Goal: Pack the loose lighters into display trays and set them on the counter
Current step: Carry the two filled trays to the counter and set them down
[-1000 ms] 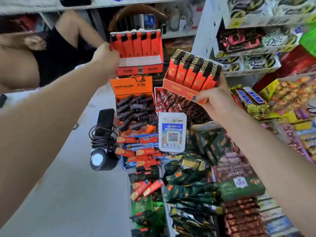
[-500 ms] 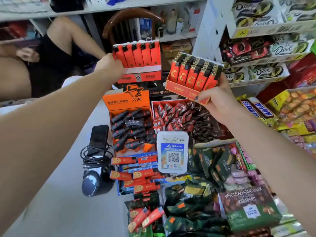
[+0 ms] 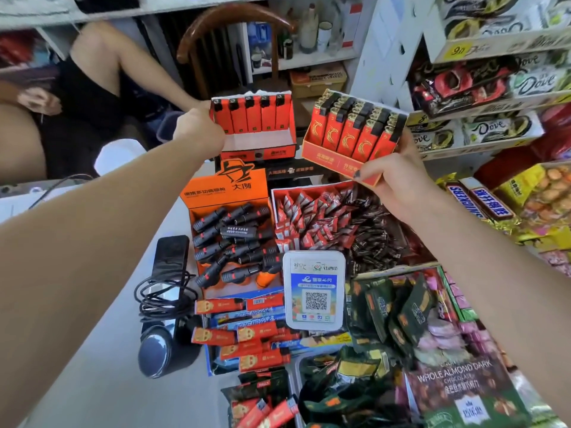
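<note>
Holding two lighter trays up above the counter (image 3: 102,381), the person grips one in each hand: the left hand (image 3: 197,132) curls round the left edge of the part-filled tray (image 3: 255,132), with one row of orange lighters, and the right hand (image 3: 398,183) pinches the front corner of the full tray (image 3: 349,140). Below sit an orange box of black lighters (image 3: 228,239) and a QR code stand (image 3: 313,290).

We see plain orange lighters (image 3: 253,118) with black caps in an orange display tray (image 3: 256,154) with a white inside; red lighters (image 3: 355,135) bearing gold swirls in a red tray (image 3: 333,163); black torch lighters (image 3: 228,242) in an orange box (image 3: 225,188) printed with a black hat logo.
</note>
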Tool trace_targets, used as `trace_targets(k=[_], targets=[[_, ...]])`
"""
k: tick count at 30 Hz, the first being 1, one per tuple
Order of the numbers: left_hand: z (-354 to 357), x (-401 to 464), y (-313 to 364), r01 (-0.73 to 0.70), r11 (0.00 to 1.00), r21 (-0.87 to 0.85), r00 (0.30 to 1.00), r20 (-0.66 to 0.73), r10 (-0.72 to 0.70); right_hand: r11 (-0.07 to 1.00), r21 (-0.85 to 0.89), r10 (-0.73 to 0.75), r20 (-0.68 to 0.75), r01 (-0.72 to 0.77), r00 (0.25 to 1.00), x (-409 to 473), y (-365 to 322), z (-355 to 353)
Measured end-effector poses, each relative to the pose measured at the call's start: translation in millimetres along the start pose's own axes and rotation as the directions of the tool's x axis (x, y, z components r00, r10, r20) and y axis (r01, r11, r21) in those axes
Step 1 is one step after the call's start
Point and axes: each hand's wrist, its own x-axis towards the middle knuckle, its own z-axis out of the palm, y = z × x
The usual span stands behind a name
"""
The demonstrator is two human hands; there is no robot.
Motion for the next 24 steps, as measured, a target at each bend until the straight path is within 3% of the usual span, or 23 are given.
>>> trace_targets(k=[7, 18, 24], targets=[[4.7, 4.9, -8.5, 0.001, 0.999, 0.033, 1.0, -0.022, 0.0, 0.998, -0.062, 0.007, 0.021, -0.006, 1.0, 12.1, 3.1, 1.3], [14.8, 9.9, -19.5, -0.117, 0.983, 0.139, 0.989, -0.068, 0.128, 0.976, -0.216, -0.009, 0.049, 0.019, 0.999, 37.9, 0.2, 5.4], [17.2, 5.5, -21.0, -0.143, 0.987, 0.077, 0.983, -0.109, 0.151, 0.957, -0.29, 0.021, 0.056, -0.004, 0.998, 51.7, -0.5, 10.6]])
